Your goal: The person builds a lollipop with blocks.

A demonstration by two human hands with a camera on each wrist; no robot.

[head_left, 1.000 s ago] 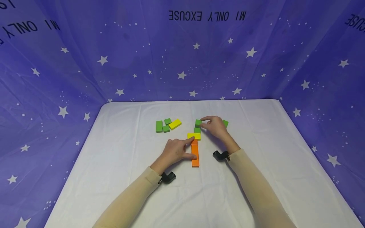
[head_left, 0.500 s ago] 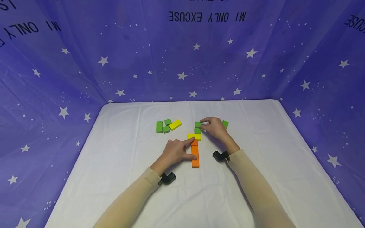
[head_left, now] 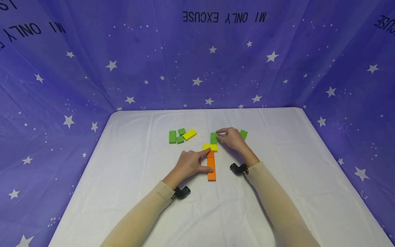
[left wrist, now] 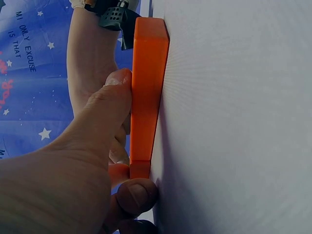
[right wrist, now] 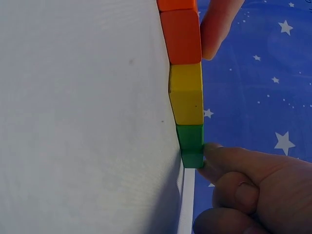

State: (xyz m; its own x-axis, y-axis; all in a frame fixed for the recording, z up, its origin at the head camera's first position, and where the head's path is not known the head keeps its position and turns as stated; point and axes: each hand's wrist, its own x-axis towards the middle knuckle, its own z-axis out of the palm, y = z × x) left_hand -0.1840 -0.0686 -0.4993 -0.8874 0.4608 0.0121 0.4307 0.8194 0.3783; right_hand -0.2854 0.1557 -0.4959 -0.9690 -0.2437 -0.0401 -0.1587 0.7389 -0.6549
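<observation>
Plainly, one white table (head_left: 200,219) bears a row of blocks (head_left: 211,176) and some loose ones. The left hand (head_left: 189,162), fingers stretched rather than clenched, presses the long orange block (head_left: 211,162), probably steadying the row; the right hand (head_left: 231,138) pinches the far green cube (head_left: 213,135), seemingly to align it. Counting: one long and one short orange block (head_left: 211,154); two yellow blocks (head_left: 189,134), one loose; six green pieces (head_left: 172,137), two in the row, three clustered leftward, one partly covered by the right hand.

starry backdrop (head_left: 197,61) reads "mi only excuse", "is that".
</observation>
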